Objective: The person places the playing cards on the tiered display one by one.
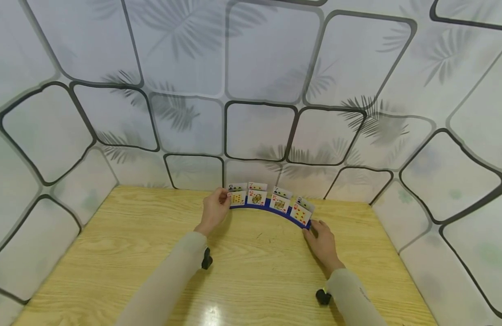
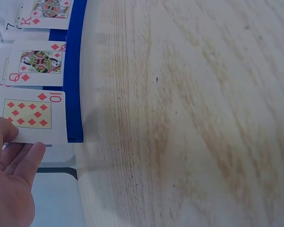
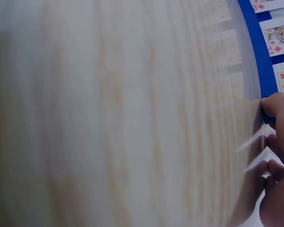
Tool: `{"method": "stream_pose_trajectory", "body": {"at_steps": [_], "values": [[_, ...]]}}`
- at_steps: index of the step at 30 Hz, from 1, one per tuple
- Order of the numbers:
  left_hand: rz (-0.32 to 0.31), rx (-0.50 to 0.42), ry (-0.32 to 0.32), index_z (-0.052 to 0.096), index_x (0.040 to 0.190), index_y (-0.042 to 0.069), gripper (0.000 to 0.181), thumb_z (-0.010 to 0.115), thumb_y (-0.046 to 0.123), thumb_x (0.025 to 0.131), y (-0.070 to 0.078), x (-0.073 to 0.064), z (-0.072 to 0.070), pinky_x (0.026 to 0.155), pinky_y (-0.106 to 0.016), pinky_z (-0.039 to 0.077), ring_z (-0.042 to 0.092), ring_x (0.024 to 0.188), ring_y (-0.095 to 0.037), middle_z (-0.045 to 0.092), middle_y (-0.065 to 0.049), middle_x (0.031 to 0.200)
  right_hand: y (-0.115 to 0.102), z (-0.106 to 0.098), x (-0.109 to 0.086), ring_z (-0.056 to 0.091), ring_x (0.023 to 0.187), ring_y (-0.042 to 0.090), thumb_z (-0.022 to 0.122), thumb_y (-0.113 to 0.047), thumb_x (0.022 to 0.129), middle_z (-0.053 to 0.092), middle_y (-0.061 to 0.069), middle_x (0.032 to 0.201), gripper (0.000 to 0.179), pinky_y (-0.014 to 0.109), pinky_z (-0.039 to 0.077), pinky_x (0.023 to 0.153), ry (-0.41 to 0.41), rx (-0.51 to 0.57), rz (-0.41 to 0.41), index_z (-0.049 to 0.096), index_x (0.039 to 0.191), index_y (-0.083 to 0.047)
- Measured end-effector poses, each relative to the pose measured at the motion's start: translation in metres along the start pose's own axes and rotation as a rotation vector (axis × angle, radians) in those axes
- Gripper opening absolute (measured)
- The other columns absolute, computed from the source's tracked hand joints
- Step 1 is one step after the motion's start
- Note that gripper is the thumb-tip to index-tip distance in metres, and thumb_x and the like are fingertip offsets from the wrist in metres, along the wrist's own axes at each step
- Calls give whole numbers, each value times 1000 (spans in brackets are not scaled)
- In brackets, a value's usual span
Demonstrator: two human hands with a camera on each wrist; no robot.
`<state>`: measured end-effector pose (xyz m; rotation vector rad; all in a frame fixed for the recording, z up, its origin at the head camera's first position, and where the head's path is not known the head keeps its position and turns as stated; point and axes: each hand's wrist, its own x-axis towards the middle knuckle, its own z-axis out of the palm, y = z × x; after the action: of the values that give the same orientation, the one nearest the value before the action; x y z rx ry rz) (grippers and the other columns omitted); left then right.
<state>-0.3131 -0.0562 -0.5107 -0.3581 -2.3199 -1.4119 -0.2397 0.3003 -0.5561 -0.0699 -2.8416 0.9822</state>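
A curved blue card holder (image 1: pixel 257 207) stands on the table with two rows of playing cards upright in it. Its front row runs from a ten of diamonds (image 2: pixel 27 114) through a queen of diamonds (image 2: pixel 40 64) and a king of diamonds (image 1: pixel 280 204) to a hearts card (image 1: pixel 301 214). Behind them, black-suited cards (image 1: pixel 257 186) show only their tops. My left hand (image 1: pixel 213 210) pinches the outer edge of the ten, thumb in front and fingers behind. At the holder's opposite end my right hand (image 1: pixel 322 242) grips the blue strip, thumb on its near side.
The wooden table (image 1: pixel 251 271) stretches from the holder toward me. A wall covering (image 1: pixel 259 131) with dark rounded outlines and leaf prints rises close behind the holder and along both sides. Each sleeve (image 1: pixel 169 276) has a small black device at the wrist.
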Motion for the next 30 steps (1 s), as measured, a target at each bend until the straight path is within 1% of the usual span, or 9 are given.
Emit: {"method": "stream_pose_trajectory", "body": {"at_steps": [9, 12, 14, 19, 21, 26, 30], "values": [[16, -11, 13, 69, 109, -6, 13, 68, -5, 96, 0, 4, 2, 80, -46, 65, 76, 89, -36, 76, -23, 98, 1, 0, 1, 32, 154, 52, 62, -24, 106, 49, 29, 157, 55, 65, 25, 127, 3, -10, -10, 50, 151, 7], [22, -11, 8, 68, 107, -6, 11, 67, -5, 96, -1, 5, 2, 81, -45, 65, 75, 89, -36, 76, -23, 97, 1, 1, 1, 32, 153, 52, 62, -24, 106, 49, 29, 156, 55, 66, 25, 126, 4, -9, -12, 50, 150, 7], [15, -12, -8, 69, 106, -5, 9, 67, -4, 97, 0, 6, 2, 82, -45, 65, 75, 89, -35, 76, -22, 97, 2, 0, 1, 32, 154, 52, 62, -24, 106, 49, 30, 157, 55, 66, 25, 127, 1, -9, -8, 50, 151, 7], [-29, -12, -61, 70, 106, -1, 8, 67, 1, 99, 1, 6, 0, 85, -44, 65, 75, 92, -33, 76, -19, 99, 2, 0, 1, 32, 153, 52, 63, -23, 106, 49, 30, 157, 55, 66, 25, 126, -3, 0, -4, 50, 151, 7], [-31, -10, -72, 70, 107, -1, 8, 68, 1, 100, 2, 6, 0, 85, -45, 64, 75, 93, -33, 76, -19, 100, 1, 0, 2, 32, 153, 53, 62, -23, 106, 49, 30, 156, 55, 67, 25, 126, -1, 1, -8, 50, 150, 7], [-9, 7, -77, 69, 106, -2, 8, 68, -1, 99, 0, 6, 0, 84, -46, 64, 75, 92, -34, 76, -20, 99, 1, -1, 2, 32, 154, 52, 62, -23, 106, 50, 29, 156, 54, 66, 24, 127, -2, 1, -11, 51, 150, 6], [-18, 16, -88, 69, 107, -2, 8, 69, 0, 99, -3, 7, 0, 84, -46, 64, 75, 92, -34, 76, -20, 99, 1, -1, 2, 32, 154, 51, 62, -24, 107, 50, 28, 157, 54, 66, 24, 127, -4, 4, -4, 51, 150, 6]]}}
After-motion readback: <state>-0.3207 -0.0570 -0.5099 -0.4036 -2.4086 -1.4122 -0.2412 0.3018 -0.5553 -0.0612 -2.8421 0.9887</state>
